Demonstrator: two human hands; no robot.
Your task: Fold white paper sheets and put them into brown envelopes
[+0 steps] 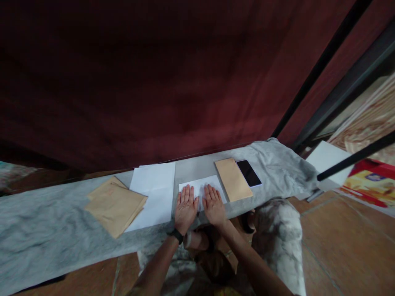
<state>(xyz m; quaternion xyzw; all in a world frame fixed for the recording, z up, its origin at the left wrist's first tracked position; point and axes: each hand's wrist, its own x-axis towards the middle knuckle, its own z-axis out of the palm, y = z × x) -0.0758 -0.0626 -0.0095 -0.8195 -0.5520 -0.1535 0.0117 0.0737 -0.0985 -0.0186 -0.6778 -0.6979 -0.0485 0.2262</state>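
Note:
Both palms lie flat on a folded sheet of white paper (197, 186) in front of me. My left hand (186, 207) covers the sheet's left part, fingers stretched out, a dark band on the wrist. Over the right part lies my right hand (213, 205), also stretched flat, thumb near the other thumb. Just right of the sheet is a brown envelope (233, 179), or a stack of them. Larger white sheets (157, 197) lie to the left, partly under several brown envelopes (123, 205). The paper's near edge is partly hidden by my hands.
A phone (249, 172) with a dark screen rests beside the right envelope. Grey cloth (61, 230) covers the narrow bench. Behind it hangs a dark red curtain (173, 90). On the right are a slanting black pole (321, 70) and a red-and-yellow box (372, 183) on the tiled floor.

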